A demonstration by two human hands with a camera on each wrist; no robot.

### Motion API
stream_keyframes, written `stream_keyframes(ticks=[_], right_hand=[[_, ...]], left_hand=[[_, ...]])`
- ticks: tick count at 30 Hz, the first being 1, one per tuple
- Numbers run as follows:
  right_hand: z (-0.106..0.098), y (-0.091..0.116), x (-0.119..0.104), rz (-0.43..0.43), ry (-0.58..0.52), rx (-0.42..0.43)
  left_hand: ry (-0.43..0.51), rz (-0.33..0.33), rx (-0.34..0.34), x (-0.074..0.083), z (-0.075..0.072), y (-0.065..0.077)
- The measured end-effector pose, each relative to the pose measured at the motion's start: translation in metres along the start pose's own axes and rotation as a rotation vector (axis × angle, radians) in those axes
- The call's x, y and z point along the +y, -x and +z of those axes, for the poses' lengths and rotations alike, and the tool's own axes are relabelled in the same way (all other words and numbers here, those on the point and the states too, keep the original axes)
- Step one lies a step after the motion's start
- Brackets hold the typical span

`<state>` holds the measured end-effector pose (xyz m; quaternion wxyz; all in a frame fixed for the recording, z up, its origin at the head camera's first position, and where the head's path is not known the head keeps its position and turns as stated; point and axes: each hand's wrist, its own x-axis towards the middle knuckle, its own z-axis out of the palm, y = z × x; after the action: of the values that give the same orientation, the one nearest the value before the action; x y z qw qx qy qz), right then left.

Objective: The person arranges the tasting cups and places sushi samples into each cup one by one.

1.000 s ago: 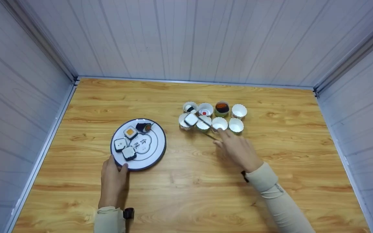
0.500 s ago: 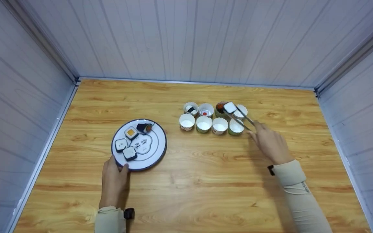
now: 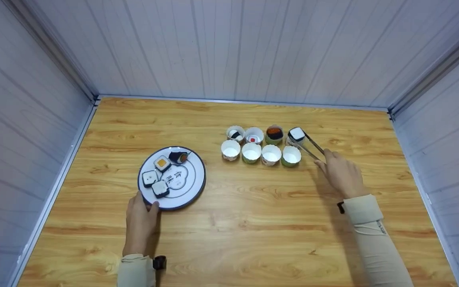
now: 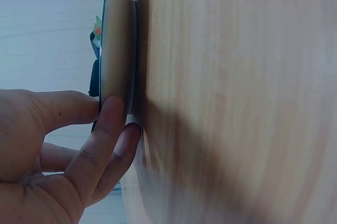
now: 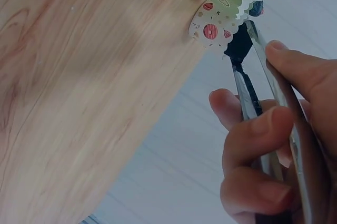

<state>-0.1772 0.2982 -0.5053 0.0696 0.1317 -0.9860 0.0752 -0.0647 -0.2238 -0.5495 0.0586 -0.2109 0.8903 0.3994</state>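
Observation:
My left hand [image 3: 138, 223] pinches the near left rim of a white plate [image 3: 191, 185] with a blue edge, thumb on top and fingers underneath. On the plate lie a dark cone-shaped sushi roll [image 3: 178, 157], a roll piece with an orange centre [image 3: 162, 163] and two white-topped pieces [image 3: 160, 188]. In my right hand [image 3: 343, 175] are metal tongs [image 5: 287, 100], held between thumb and fingers. Their tips grip a white-topped, black-sided sushi piece [image 3: 296, 134] right at the mouth of the back right paper cup [image 5: 210, 30], which it mostly covers from above.
Paper cups stand in two rows. In the back row, one holds a black-and-white piece [image 3: 236, 134], one a small red item [image 3: 253, 140] and one an orange-topped piece [image 3: 274, 132]. The front-row cups [image 3: 271, 154] show bare white insides. Panel walls [image 3: 229, 52] enclose the wooden table [image 3: 229, 235].
My right hand has carried the white-topped sushi piece in the tongs rightward, from over the front left cup to the back right cup. The left hand stays at the plate.

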Motion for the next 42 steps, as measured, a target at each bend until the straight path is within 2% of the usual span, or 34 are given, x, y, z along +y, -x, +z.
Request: stream_keyframes(ticks=[13, 18, 22, 28, 32, 35, 42], right_hand=[[0.002, -0.003, 0.001, 0.028, -0.001, -0.038], [0.001, -0.003, 0.001, 0.028, -0.005, -0.022], [0.000, -0.003, 0.000, 0.039, -0.017, -0.032], [-0.007, -0.002, -0.007, 0.069, -0.032, -0.060], [-0.007, -0.003, -0.024, 0.039, -0.037, -0.025], [-0.006, -0.004, -0.045, -0.010, -0.068, -0.012], [0.008, -0.005, -0.114, -0.237, -0.127, -0.016]], left_hand=[[0.020, -0.036, -0.009, 0.000, 0.002, -0.001], [0.022, -0.041, -0.015, 0.000, 0.003, -0.001], [0.029, -0.041, -0.020, 0.000, 0.002, -0.002], [0.012, -0.007, -0.019, 0.000, 0.000, 0.000], [0.011, -0.017, -0.022, 0.000, 0.000, 0.001], [0.011, -0.023, -0.024, 0.000, 0.000, 0.001], [0.013, -0.026, -0.021, 0.000, 0.000, 0.000]])
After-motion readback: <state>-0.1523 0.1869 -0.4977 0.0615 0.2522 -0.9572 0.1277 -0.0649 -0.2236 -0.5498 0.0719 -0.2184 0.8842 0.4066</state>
